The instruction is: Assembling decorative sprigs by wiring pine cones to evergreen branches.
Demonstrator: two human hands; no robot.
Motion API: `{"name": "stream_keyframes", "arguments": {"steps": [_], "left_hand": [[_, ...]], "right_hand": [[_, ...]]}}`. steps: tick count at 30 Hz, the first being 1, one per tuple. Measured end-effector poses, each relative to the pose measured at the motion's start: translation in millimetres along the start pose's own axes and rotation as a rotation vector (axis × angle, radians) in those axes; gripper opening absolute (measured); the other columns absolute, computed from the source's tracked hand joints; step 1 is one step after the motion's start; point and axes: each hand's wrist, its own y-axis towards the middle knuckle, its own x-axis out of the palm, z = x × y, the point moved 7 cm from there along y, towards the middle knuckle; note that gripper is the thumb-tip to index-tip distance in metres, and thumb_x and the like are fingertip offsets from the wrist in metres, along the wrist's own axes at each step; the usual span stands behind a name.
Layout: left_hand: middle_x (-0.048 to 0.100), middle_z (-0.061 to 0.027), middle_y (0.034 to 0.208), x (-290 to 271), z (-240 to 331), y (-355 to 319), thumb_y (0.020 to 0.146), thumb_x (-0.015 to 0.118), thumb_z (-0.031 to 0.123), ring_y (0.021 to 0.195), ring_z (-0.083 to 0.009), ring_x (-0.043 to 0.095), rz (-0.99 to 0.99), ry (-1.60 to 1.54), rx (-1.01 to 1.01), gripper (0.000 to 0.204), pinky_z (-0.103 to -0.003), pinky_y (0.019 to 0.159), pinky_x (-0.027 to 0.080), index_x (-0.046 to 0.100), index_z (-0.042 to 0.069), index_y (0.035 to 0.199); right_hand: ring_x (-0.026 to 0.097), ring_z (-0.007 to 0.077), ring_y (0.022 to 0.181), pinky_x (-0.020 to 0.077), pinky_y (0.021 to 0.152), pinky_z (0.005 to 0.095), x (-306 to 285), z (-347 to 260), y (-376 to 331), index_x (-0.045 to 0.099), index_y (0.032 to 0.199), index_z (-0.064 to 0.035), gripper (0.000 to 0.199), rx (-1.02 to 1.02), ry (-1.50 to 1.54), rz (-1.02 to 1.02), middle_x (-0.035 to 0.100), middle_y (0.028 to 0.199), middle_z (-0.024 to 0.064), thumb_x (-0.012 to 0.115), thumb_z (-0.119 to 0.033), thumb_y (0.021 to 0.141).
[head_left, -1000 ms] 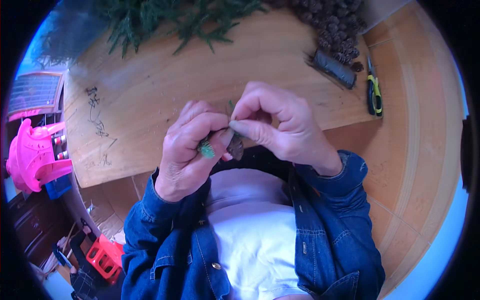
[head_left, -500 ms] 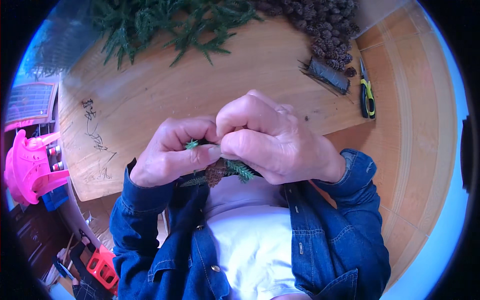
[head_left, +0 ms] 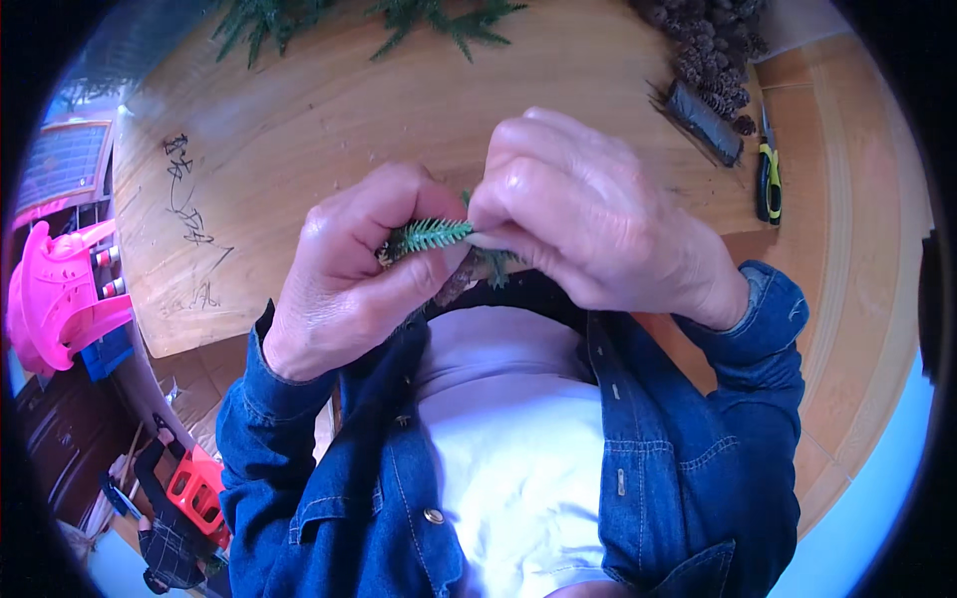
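Both hands meet above the near edge of the wooden table (head_left: 329, 130), in front of my chest. My left hand (head_left: 364, 269) is closed round a green artificial pine sprig (head_left: 436, 234), whose needles show between thumb and fingers. Fingers and thumb of my right hand (head_left: 588, 214) pinch the sprig's right-hand tip. Below the hands, partly covered by them, hangs a brown pine cone (head_left: 456, 287) with more green needles beside it. How the cone is joined to the sprig is hidden.
Green pine branches (head_left: 439, 22) lie along the table's far edge. Brown pine cones (head_left: 710, 55) are heaped at the far right, near a dark bundle of thin wires (head_left: 703, 122) and yellow-black pliers (head_left: 768, 184). A pink plastic chair (head_left: 60, 299) stands left; beyond it is a red stool (head_left: 197, 490).
My left hand has turned and risen slightly, baring more of the green sprig. My right hand has moved up and right, still pinching. The view has shifted, so the far piles sit higher.
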Motion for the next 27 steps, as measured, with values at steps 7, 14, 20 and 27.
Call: {"name": "stream_keyframes", "arguments": {"steps": [7,14,20,27], "left_hand": [[0.056,-0.0076,0.074,-2,14,-1,0.069,0.064,-0.003,0.066,-0.0199,0.053,0.131,0.149,0.185,0.015,-0.029,0.059,0.04,0.059,0.001,0.083],[0.055,-0.0084,0.073,10,39,-10,0.065,0.071,0.003,0.067,-0.0249,0.052,0.34,0.761,0.648,0.023,-0.033,0.063,0.041,0.061,0.001,0.086],[0.056,-0.0081,0.075,-1,39,-8,0.072,0.067,-0.002,0.074,-0.0204,0.052,0.229,0.647,0.513,0.017,-0.031,0.065,0.042,0.06,-0.004,0.087],[0.057,-0.0093,0.079,-1,31,-4,0.073,0.068,0.001,0.075,-0.0202,0.051,0.06,0.343,0.402,0.016,-0.029,0.068,0.04,0.062,-0.004,0.087]], "right_hand": [[0.049,0.0289,0.062,0.04,0.054,0.0364,1,-3,2,0.051,0.078,-0.0016,0.018,-0.05,-0.118,-0.062,0.048,0.072,0.0117,0.068,-0.004,0.073],[0.049,0.0232,0.058,0.0401,0.053,0.0349,10,16,-11,0.052,0.078,-0.0031,0.013,0.431,0.141,-0.06,0.05,0.073,0.0111,0.065,-0.004,0.076],[0.052,0.02,0.058,0.0432,0.055,0.0293,-5,18,-11,0.058,0.084,-0.0038,0.011,0.479,0.288,-0.179,0.053,0.077,0.0084,0.066,-0.007,0.077],[0.055,0.0201,0.061,0.0455,0.051,0.0271,-17,-11,-3,0.062,0.097,-0.0036,0.023,-0.124,-0.106,-0.11,0.053,0.08,0.0078,0.067,-0.008,0.075]]}}
